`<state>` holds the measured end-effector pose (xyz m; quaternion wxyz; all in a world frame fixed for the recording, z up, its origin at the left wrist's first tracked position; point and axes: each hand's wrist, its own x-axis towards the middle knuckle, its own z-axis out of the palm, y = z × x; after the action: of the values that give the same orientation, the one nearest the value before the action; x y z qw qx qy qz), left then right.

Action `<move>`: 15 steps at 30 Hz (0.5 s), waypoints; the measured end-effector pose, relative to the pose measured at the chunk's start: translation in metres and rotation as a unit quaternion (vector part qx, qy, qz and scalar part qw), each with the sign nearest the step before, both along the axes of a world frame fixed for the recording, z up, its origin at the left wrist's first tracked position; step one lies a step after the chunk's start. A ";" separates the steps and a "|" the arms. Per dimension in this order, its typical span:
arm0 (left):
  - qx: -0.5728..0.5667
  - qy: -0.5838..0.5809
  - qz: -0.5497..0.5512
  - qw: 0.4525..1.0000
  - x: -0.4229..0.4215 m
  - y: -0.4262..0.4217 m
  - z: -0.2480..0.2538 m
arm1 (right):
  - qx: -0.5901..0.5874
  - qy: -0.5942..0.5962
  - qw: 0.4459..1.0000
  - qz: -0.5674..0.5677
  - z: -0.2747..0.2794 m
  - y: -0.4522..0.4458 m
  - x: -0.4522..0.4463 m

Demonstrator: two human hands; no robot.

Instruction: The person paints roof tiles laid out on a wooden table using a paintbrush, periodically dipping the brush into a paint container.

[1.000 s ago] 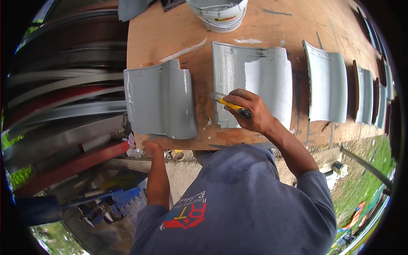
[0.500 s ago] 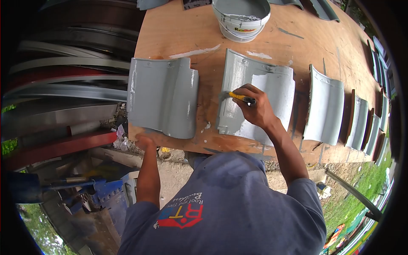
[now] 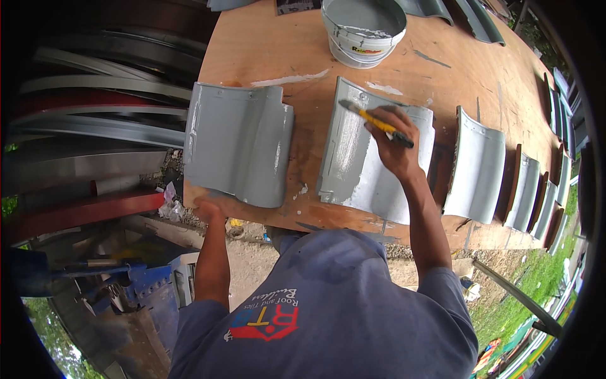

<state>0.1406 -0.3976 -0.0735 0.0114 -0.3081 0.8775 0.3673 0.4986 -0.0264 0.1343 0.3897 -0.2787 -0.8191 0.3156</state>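
Observation:
My right hand (image 3: pixel 396 138) is closed around the yellow handle of a paintbrush (image 3: pixel 380 122), whose bristles reach the upper left part of a curved roof tile (image 3: pixel 353 148). Wet grey paint covers that tile's left side, while its right side is paler. At the table's near left corner rests my left hand (image 3: pixel 208 210), small and with its fingers not clearly visible. Just beyond it lies another roof tile (image 3: pixel 237 148), grey all over with shiny streaks. A white bucket (image 3: pixel 363 50) of grey paint stands past the tiles.
More roof tiles (image 3: pixel 476 165) line the right side of the wooden table (image 3: pixel 303 120), and others lie along its far edge. Long metal sheets (image 3: pixel 107 129) are stacked at the left. A metal bar (image 3: pixel 517 297) slants over grass at the lower right.
My right hand and the paintbrush have moved up and right, from the tile's left edge toward its upper part. My left hand stays at the table corner.

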 end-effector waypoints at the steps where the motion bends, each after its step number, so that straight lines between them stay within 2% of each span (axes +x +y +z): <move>1: 0.001 0.000 -0.005 1.000 -0.003 -0.003 -0.007 | 0.023 0.013 0.999 -0.031 -0.004 0.011 -0.005; 2: 0.004 0.004 -0.006 1.000 -0.007 -0.005 -0.013 | 0.023 0.013 0.999 -0.036 -0.011 0.026 -0.013; 4: 0.005 0.006 -0.014 1.000 -0.009 -0.010 -0.016 | -0.085 0.114 0.988 -0.062 -0.030 0.049 -0.025; 5: 0.005 0.001 -0.016 1.000 -0.009 -0.009 -0.015 | -0.084 0.114 0.988 -0.067 -0.039 0.050 -0.027; 8: -0.003 -0.002 -0.018 1.000 -0.012 -0.007 -0.018 | -0.127 0.068 0.989 -0.020 -0.050 0.036 -0.033; 10: -0.016 -0.005 -0.013 1.000 -0.010 -0.012 -0.020 | -0.037 0.030 0.998 0.048 -0.041 0.000 -0.021; 13: -0.014 -0.018 -0.011 1.000 -0.010 -0.015 -0.019 | -0.090 -0.028 0.985 0.143 -0.034 -0.055 0.009; 15: -0.009 0.018 -0.009 1.000 -0.012 -0.014 -0.026 | -0.143 -0.052 0.967 0.203 -0.032 -0.077 0.025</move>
<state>0.1285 -0.4119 -0.0996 -0.0042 -0.2934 0.8836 0.3650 0.5241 -0.1039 0.1027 0.2309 -0.1756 -0.8240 0.4867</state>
